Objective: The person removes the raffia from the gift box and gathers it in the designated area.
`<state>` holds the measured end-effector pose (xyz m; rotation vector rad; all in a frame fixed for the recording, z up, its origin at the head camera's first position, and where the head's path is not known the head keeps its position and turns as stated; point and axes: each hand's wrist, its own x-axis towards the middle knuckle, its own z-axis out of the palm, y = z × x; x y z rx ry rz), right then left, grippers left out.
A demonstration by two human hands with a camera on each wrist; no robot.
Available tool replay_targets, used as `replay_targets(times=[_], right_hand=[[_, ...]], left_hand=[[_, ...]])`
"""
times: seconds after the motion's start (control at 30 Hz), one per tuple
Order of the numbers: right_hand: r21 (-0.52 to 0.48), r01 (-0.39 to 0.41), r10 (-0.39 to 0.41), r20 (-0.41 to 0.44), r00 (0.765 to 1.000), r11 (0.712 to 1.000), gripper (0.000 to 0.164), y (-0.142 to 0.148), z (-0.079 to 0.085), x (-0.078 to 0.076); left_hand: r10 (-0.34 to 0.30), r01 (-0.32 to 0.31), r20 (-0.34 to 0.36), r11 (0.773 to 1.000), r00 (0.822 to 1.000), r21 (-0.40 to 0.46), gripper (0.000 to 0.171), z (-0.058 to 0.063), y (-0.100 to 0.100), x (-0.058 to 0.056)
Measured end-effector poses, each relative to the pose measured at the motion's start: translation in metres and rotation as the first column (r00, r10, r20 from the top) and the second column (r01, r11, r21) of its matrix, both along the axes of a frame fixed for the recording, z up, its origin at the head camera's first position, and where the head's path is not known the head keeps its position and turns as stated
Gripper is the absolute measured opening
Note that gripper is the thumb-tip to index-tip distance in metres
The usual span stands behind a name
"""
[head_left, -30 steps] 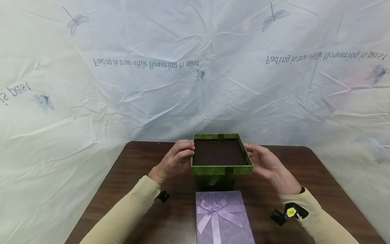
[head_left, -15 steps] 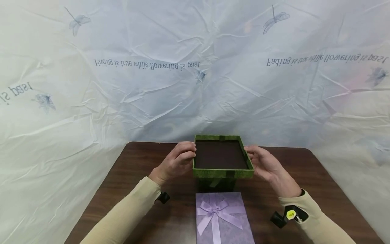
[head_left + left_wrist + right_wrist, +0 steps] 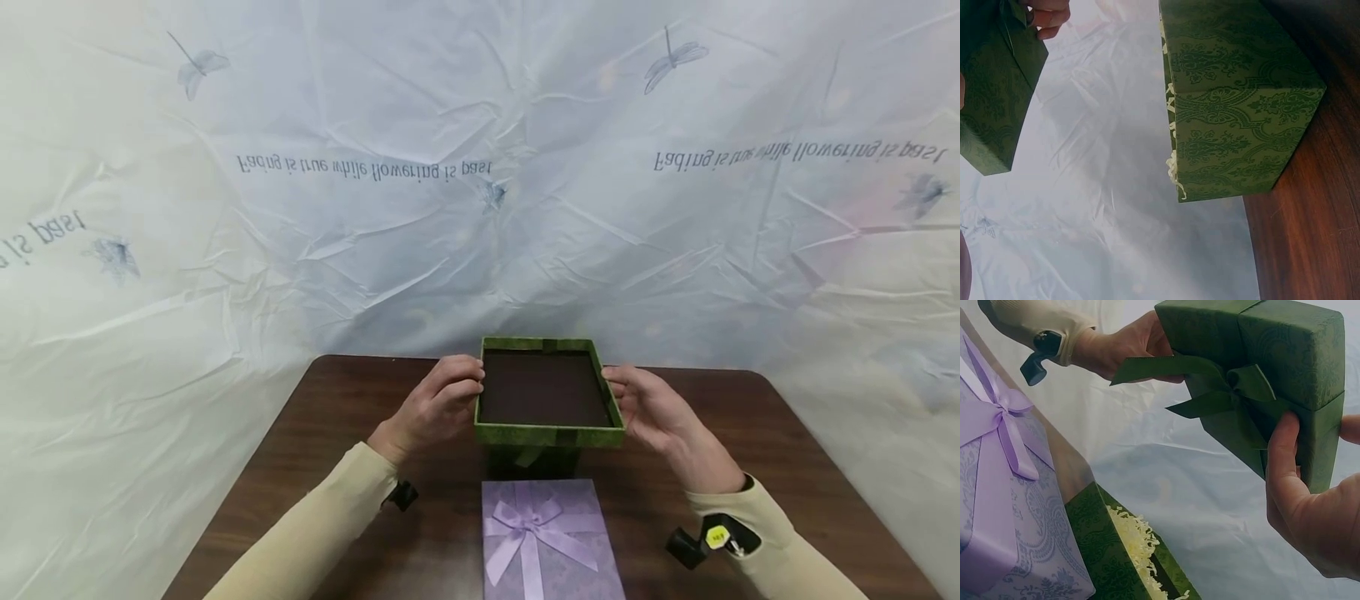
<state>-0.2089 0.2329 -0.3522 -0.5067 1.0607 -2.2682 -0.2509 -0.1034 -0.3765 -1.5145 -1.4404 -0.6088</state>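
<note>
Far left: your pale sleeve [image 3: 307,533], with a black device [image 3: 403,496] at the wrist. Your left grip [image 3: 435,400] is closed on the left side of the green lid [image 3: 547,390], fingers at its edge. Centre: you have the lid held up, dark inside facing you; the right wrist view shows a green ribbon bow [image 3: 1235,390] on its outer face. Below the lid, and apart from it, the green box [image 3: 1241,119] stands on the desk [image 3: 427,550], its top uncovered, pale shredded filler [image 3: 1138,540] at the opening. Nearer you: a lilac patterned box [image 3: 551,542] tied with a satin bow [image 3: 528,527]. Right: your right grip [image 3: 660,408] pinches the lid's right side, thumb against the ribboned face. Farther right, the other wrist device carries a yellow tag [image 3: 717,536].
</note>
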Motion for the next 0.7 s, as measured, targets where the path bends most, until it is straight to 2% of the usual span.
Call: replay_targets(times=[0.17, 0.43, 0.7], right_hand=[[0.013, 0.015, -0.015, -0.019, 1.000, 1.000, 0.039, 0.0001, 0.0008, -0.0001], [0.001, -0.004, 0.004, -0.050, 0.999, 1.000, 0.042, -0.0011, -0.0013, -0.0008], [0.008, -0.005, 0.005, -0.052, 0.999, 1.000, 0.042, 0.0009, -0.0008, -0.0019]], left_hand=[[0.004, -0.004, -0.003, 1.000, 1.000, -0.003, 0.024, -0.0002, -0.0002, 0.0004], [0.007, -0.007, 0.002, 1.000, 1.000, 0.003, 0.022, -0.0019, 0.0000, 0.0012], [0.063, -0.063, 0.046, 0.998, 0.997, -0.007, 0.025, -0.0019, 0.0003, 0.0036]])
